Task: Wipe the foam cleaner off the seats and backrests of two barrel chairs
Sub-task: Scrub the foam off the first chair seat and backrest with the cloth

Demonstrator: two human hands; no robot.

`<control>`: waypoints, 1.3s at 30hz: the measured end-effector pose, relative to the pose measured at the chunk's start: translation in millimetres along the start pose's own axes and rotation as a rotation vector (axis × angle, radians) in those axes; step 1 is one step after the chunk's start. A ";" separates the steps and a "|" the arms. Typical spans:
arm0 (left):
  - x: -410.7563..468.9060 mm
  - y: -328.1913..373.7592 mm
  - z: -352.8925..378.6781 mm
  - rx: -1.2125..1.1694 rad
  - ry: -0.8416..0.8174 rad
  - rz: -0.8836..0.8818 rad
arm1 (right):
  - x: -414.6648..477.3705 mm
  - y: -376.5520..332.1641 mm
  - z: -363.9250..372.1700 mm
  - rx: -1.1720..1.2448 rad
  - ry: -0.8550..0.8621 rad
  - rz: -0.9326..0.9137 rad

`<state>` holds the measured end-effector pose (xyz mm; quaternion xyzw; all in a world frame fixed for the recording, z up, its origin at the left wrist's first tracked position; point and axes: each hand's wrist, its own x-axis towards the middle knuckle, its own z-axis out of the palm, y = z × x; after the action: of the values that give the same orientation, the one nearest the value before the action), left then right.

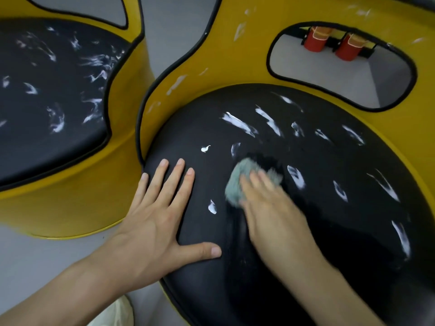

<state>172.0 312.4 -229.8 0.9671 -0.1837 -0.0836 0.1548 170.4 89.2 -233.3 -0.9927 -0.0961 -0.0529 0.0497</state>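
Observation:
Two yellow barrel chairs with black seats stand side by side. The right chair's seat carries white foam streaks across its far half and right side, and its yellow backrest has foam smears too. My left hand lies flat on the seat's left edge, fingers spread. My right hand is blurred and presses a grey-green cloth onto the middle of the seat. The left chair's seat is covered with several foam streaks.
A black-rimmed cutout in the right backrest shows two red cylinders behind it. Grey floor runs between the chairs. A pale shoe shows at the bottom edge.

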 end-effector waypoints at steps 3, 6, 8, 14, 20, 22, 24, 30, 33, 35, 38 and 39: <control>-0.3 1.0 -2.6 0.010 -0.022 -0.012 | 36.2 1.9 -5.2 0.036 -0.071 0.096; -0.7 -0.7 -1.8 0.029 -0.027 -0.008 | -6.8 -11.4 -7.1 0.027 0.014 0.086; -0.3 -1.7 0.1 0.006 -0.016 0.001 | -41.8 -20.3 -10.9 0.064 0.004 0.056; -0.3 -0.6 -0.5 -0.011 0.001 0.007 | 26.9 6.2 -1.9 0.002 -0.023 0.052; 0.1 -2.2 0.9 -0.011 0.017 0.009 | -26.9 -9.9 -6.4 0.008 0.066 0.063; 0.4 -2.5 1.9 -0.020 0.021 0.018 | -62.7 -20.0 -10.6 0.065 0.021 0.008; 0.2 -2.6 2.7 -0.025 0.023 0.016 | -66.0 -16.3 -8.6 0.082 0.018 -0.034; 0.8 -1.1 1.1 -0.028 0.020 0.000 | 25.2 0.0 -0.8 0.059 -0.058 0.029; 0.4 -1.0 0.5 -0.028 0.010 0.007 | 10.0 -1.3 -5.5 0.033 0.006 0.008; 0.5 -1.7 0.0 -0.026 0.011 0.004 | -27.9 -7.1 -14.2 0.043 0.015 -0.030; -0.1 -0.2 -0.7 -0.017 0.006 0.007 | -71.8 -13.7 -17.5 0.090 -0.027 -0.085; -0.2 0.1 -1.2 -0.021 0.004 0.004 | -70.0 -11.9 -15.3 0.083 -0.024 -0.097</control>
<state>172.0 312.7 -228.6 0.9652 -0.1847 -0.0832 0.1653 98.2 86.2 -225.1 -0.9845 -0.1468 -0.0394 0.0872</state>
